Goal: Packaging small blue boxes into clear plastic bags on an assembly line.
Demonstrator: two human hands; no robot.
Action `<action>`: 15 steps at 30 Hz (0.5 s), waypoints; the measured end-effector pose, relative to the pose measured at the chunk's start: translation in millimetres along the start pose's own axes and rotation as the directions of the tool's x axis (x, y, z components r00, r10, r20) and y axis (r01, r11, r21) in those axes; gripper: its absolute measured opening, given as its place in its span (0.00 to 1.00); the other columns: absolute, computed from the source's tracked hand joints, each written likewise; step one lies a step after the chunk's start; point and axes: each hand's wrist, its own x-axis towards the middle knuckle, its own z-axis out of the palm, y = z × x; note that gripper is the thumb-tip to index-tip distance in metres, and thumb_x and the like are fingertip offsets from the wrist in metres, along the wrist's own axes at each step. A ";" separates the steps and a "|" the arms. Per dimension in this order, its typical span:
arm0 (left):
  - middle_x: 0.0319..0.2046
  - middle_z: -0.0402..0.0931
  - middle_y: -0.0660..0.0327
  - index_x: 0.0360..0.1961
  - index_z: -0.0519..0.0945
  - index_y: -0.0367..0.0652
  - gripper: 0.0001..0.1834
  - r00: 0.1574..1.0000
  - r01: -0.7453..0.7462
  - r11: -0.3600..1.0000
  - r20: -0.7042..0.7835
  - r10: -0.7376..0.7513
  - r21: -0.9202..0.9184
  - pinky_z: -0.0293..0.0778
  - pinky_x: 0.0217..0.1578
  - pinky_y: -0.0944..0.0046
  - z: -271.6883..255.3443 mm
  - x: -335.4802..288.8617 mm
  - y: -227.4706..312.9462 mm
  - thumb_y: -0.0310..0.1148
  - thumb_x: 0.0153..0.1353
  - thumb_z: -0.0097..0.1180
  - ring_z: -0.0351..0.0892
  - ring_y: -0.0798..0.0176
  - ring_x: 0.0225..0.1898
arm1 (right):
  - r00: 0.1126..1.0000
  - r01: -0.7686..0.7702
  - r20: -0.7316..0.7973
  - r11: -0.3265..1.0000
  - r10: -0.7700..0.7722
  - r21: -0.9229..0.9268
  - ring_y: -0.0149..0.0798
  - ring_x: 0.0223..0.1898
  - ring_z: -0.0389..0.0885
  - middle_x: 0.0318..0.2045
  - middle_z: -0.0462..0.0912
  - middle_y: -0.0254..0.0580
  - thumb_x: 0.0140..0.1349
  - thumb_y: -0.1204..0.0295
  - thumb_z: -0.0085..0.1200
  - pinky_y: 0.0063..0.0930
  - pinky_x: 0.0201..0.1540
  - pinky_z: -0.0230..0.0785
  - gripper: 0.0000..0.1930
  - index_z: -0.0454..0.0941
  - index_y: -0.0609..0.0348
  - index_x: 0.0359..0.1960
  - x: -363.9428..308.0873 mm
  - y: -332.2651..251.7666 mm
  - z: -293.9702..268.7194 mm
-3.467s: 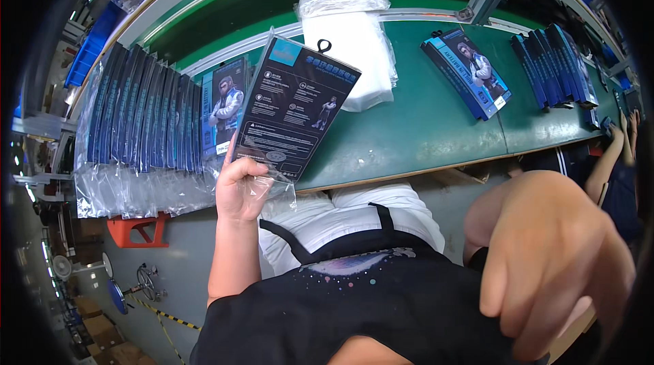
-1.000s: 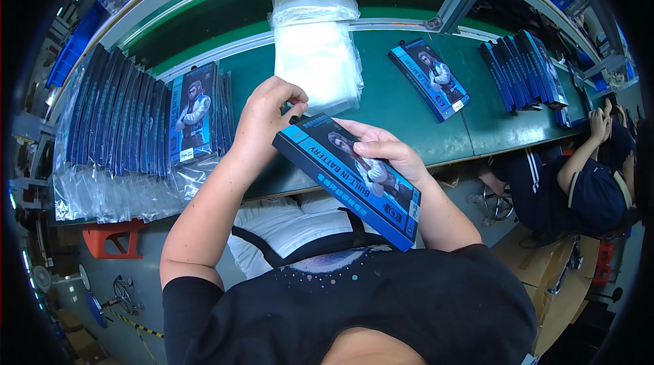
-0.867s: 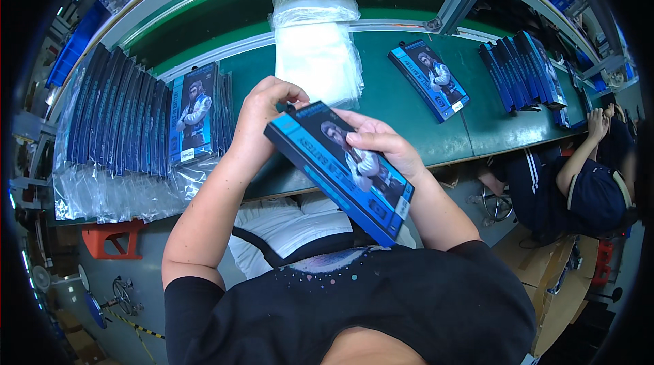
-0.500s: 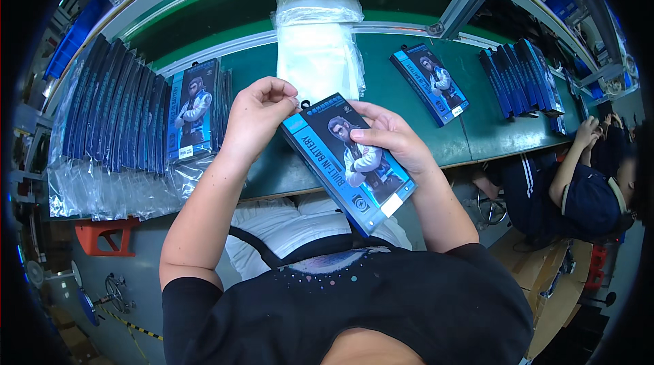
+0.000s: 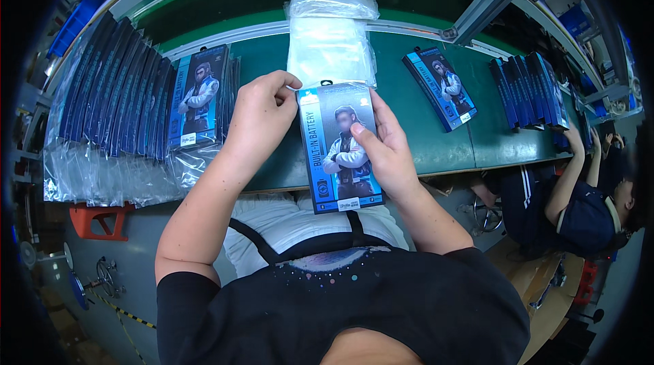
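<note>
A flat blue-and-black box with a figure printed on its front and a black hanging tab is held over the table's front edge. My right hand grips its right side, thumb across the front and fingers behind. At the box's top left corner, my left hand is closed with curled fingers; what they pinch, if anything, is hidden. Just beyond the box lies a stack of clear plastic bags, its near end partly covered by the box.
Bagged boxes stand in a row at the left, with one facing up beside them. At right lie a single box and a group of boxes. A metal post rises behind. Another person sits at right.
The box has turned from a slant to nearly upright in my right hand. My left hand stays by its top left corner, now lower beside it. The person at right reaches toward the grouped boxes.
</note>
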 end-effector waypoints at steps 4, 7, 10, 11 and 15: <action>0.29 0.77 0.56 0.37 0.78 0.35 0.09 0.931 -0.290 0.931 -0.162 0.328 0.222 0.74 0.32 0.66 1.0 -9.0 5.1 0.18 0.54 0.54 0.79 0.61 0.29 | 0.990 -0.132 -0.051 0.990 0.130 -0.044 0.36 0.54 0.71 0.54 0.71 0.51 0.61 0.79 0.50 0.27 0.56 0.64 0.30 0.52 0.74 0.64 0.8 0.2 -0.8; 0.30 0.76 0.55 0.38 0.78 0.38 0.09 0.959 -0.246 0.919 -0.062 0.277 0.308 0.74 0.33 0.63 0.6 -18.0 11.6 0.19 0.54 0.54 0.79 0.55 0.31 | 0.979 -0.201 -0.036 0.979 0.202 0.047 0.34 0.51 0.74 0.51 0.73 0.51 0.60 0.78 0.51 0.26 0.53 0.67 0.29 0.55 0.75 0.62 1.8 -9.3 -3.1; 0.30 0.76 0.55 0.39 0.78 0.39 0.11 0.964 -0.214 0.911 -0.075 0.256 0.352 0.73 0.32 0.62 -1.6 -13.6 -2.8 0.19 0.54 0.54 0.78 0.54 0.31 | 0.974 -0.227 0.001 0.970 0.228 0.090 0.34 0.49 0.75 0.50 0.74 0.51 0.60 0.77 0.53 0.25 0.51 0.68 0.30 0.55 0.74 0.62 3.6 -15.2 -4.9; 0.30 0.76 0.54 0.39 0.78 0.38 0.11 0.973 -0.190 0.917 -0.060 0.225 0.351 0.75 0.34 0.63 -4.0 -13.1 -1.6 0.18 0.53 0.54 0.79 0.56 0.32 | 0.970 -0.241 0.014 0.966 0.241 0.091 0.34 0.50 0.74 0.50 0.74 0.51 0.60 0.77 0.53 0.25 0.52 0.68 0.30 0.55 0.74 0.62 3.6 -17.0 -4.6; 0.29 0.75 0.53 0.39 0.78 0.39 0.11 0.986 -0.163 0.969 -0.013 0.168 0.184 0.74 0.34 0.59 -3.1 -12.5 -0.4 0.19 0.53 0.53 0.78 0.53 0.31 | 0.991 -0.121 -0.036 0.985 0.126 0.122 0.34 0.52 0.73 0.52 0.72 0.52 0.61 0.77 0.53 0.25 0.53 0.67 0.31 0.54 0.73 0.63 1.2 -7.0 -2.0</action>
